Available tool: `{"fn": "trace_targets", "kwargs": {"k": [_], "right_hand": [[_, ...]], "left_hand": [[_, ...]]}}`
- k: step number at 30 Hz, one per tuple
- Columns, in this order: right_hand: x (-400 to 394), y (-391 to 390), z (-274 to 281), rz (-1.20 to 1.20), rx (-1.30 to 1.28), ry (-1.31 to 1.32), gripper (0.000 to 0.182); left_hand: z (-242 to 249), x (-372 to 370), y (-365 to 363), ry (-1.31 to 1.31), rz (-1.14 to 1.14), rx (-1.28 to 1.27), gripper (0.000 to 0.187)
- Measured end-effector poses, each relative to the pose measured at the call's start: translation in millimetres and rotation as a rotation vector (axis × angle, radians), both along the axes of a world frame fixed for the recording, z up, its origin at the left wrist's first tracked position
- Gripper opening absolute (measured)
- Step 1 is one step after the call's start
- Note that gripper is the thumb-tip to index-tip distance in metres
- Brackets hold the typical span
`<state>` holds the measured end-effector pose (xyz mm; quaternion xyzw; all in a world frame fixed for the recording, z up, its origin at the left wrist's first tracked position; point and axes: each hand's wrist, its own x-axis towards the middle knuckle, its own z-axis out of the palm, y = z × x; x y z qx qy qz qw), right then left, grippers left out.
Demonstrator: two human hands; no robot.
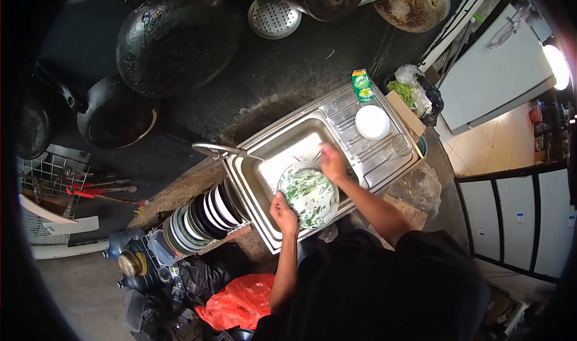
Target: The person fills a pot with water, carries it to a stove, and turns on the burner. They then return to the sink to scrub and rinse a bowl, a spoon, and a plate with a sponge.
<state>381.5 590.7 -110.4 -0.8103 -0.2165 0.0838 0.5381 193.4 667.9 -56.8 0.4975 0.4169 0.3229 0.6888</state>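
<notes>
Over the near side of the metal sink (pixel 264 221), my left hand (pixel 283 215) grips the edge of a round white plate (pixel 309 197) with a green leaf pattern. The thumb lies on the plate's rim. My right hand (pixel 332 164) is closed above the plate's far right edge. Something pinkish shows at its fingertips, too small to name. Behind the plate, part of the basin floor shows bright. The curved faucet (pixel 219 149) reaches in over the sink's left edge.
On the ridged drainboard are a white bowl (pixel 372 123), a green carton (pixel 362 85) and a clear glass (pixel 399 144). Many plates (pixel 204 216) stand racked left of the sink. Pans (pixel 174 43) hang on the dark wall. A red plastic bag (pixel 240 302) lies below.
</notes>
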Motion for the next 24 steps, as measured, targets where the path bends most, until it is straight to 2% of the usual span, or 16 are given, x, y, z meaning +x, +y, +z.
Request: {"fn": "trace_targets", "kwargs": {"k": [3, 4, 5, 7, 9, 10, 12, 13, 14, 15, 16, 17, 18, 21, 22, 24], "right_hand": [[73.7, -22.3, -24.0, -0.264, -0.007, -0.303, 0.029], [95.0, -33.4, -20.5, -0.294, -0.059, -0.336, 0.030], [113.9, -45.3, -13.9, -0.323, -0.110, -0.370, 0.031], [138.3, -66.9, -1.8, -0.349, -0.481, -0.151, 0.031], [133.8, -78.6, -6.5, -0.384, -0.837, -0.517, 0.033], [129.5, -79.9, -11.9, -0.367, -0.820, -0.514, 0.033], [120.1, -81.0, -21.1, -0.176, -0.543, -0.280, 0.034], [108.4, -75.6, -42.0, -0.101, -0.435, -0.325, 0.034], [94.3, -71.8, -63.2, -0.032, -0.326, -0.367, 0.034], [74.6, -63.3, -48.7, 0.068, -0.175, -0.149, 0.031], [49.9, -48.4, -45.3, -0.044, -0.088, -0.112, 0.029], [34.7, -35.5, -29.9, -0.047, -0.152, -0.277, 0.028], [24.5, -25.9, -18.8, 0.000, -0.138, -0.225, 0.030], [-7.5, 13.8, -25.5, 0.050, 0.152, 0.417, 0.031], [-14.0, 25.1, -16.3, 0.054, 0.156, 0.417, 0.031], [-17.2, 42.5, 13.7, 0.069, 0.207, 1.089, 0.040]], "left_hand": [[4.9, 8.3, 10.6, -0.096, 0.007, -0.123, 0.034], [-7.6, 1.0, 19.8, -0.115, -0.045, -0.161, 0.026], [1.0, 6.2, 19.8, -0.116, -0.040, -0.161, 0.026], [29.8, 19.0, 26.0, -0.054, -0.035, -0.168, 0.022], [13.1, 20.9, 43.8, 0.095, -0.133, 0.129, 0.036], [6.5, 23.0, 51.9, 0.112, -0.170, 0.165, 0.036], [11.8, 29.2, 69.2, 0.175, -0.271, 0.183, 0.034], [21.1, 35.9, 71.9, 0.139, -0.182, 0.178, 0.029], [8.0, 37.5, 80.9, 0.036, -0.108, 0.044, 0.028], [-5.4, 37.5, 91.4, -0.069, -0.037, -0.088, 0.028], [-3.2, 38.3, 98.7, -0.055, 0.019, -0.134, 0.025], [-10.1, 38.4, 107.4, -0.074, 0.068, -0.177, 0.026], [-13.4, 39.9, 114.2, -0.121, 0.100, -0.195, 0.026], [-27.6, 38.5, 130.3, -0.171, 0.177, -0.216, 0.031], [-35.0, 34.8, 135.6, -0.152, 0.165, -0.222, 0.035], [-35.3, 34.5, 141.9, -0.143, 0.155, -0.226, 0.040]]}}
